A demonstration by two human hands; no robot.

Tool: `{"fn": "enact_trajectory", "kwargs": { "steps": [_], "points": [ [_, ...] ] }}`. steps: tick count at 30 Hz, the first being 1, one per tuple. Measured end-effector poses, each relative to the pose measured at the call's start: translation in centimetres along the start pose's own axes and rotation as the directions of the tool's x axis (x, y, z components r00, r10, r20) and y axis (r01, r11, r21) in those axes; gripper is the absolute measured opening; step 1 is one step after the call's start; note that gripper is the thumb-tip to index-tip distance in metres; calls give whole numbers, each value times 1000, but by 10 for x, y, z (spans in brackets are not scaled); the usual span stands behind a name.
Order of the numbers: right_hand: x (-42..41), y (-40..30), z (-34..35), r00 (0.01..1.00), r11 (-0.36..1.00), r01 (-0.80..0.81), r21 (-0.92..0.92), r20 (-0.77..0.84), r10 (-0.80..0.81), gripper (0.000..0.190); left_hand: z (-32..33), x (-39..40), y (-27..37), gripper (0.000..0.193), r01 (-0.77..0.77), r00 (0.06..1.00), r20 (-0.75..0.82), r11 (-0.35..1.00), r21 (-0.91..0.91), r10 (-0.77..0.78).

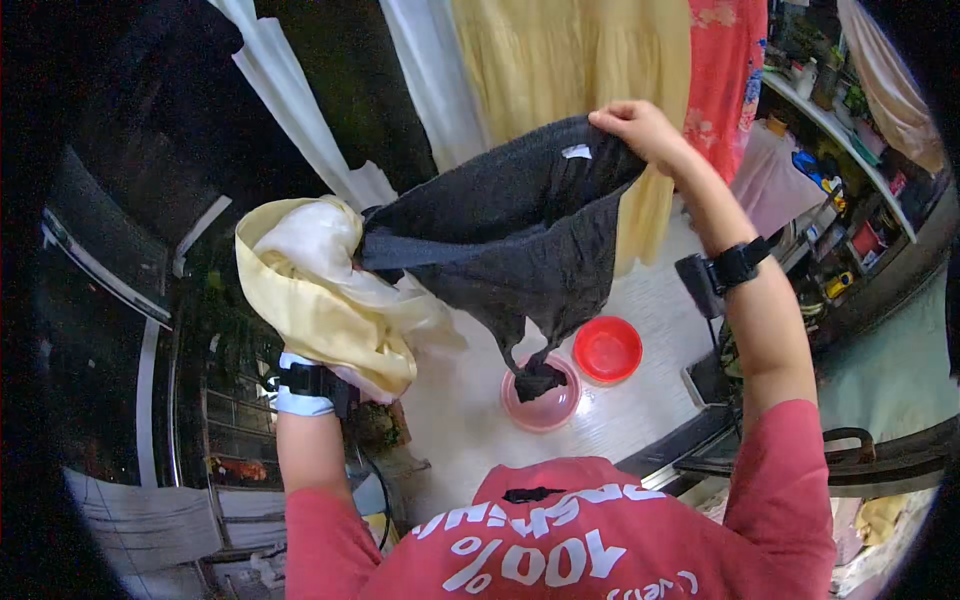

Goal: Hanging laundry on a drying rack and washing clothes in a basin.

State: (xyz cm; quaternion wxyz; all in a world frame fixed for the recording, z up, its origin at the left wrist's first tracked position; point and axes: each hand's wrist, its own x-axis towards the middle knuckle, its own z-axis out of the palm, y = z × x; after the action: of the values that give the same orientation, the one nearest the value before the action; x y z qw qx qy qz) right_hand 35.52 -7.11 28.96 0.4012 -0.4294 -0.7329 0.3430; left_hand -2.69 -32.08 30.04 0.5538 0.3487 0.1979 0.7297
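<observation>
A pair of black trousers (pixel 525 262) hangs before me, its waistband spread wide and a white label showing inside. My right hand (pixel 637 131) pinches the waistband's right end between thumb and fingers. The left end is held up at my left hand, which a pale yellow cloth (pixel 322 300) with a white part covers almost wholly; the cloth drapes over my wrist. Both trouser legs narrow downward and bunch up in line with a pink basin (pixel 544 416) on the floor; whether they touch it I cannot tell. A red basin (pixel 607 349) stands beside the pink one.
Ahead hang a yellow curtain-like cloth (pixel 570 52), white cloths (pixel 435 75) and a red floral cloth (pixel 724 82). A shelf (pixel 840 142) with plants and bottles runs along the right. Dark-framed glass panels (pixel 105 262) stand at left. The floor (pixel 465 442) is pale.
</observation>
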Motion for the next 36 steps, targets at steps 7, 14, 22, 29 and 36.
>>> {"fn": "enact_trajectory", "kwargs": {
  "steps": [7,14,22,29,36],
  "points": [
    [-7,-42,-12,945,871,281,-404,-44,-325,32,-5,-13,-1,53,-15,1000,-2,1000,13,15],
    [-7,-53,5,962,874,266,-407,51,-269,35,-7,-27,-10,51,17,1000,-3,1000,24,-16],
    [22,-49,13,965,851,240,-467,19,-262,36,-2,-21,-27,49,64,998,-9,997,35,-64],
    [-15,-15,5,922,838,387,-384,137,-363,25,13,-28,-34,47,55,998,12,998,40,-56],
    [-37,22,12,952,828,281,-486,248,-177,30,50,-29,-52,45,-139,989,57,989,57,136]
  ]
}}
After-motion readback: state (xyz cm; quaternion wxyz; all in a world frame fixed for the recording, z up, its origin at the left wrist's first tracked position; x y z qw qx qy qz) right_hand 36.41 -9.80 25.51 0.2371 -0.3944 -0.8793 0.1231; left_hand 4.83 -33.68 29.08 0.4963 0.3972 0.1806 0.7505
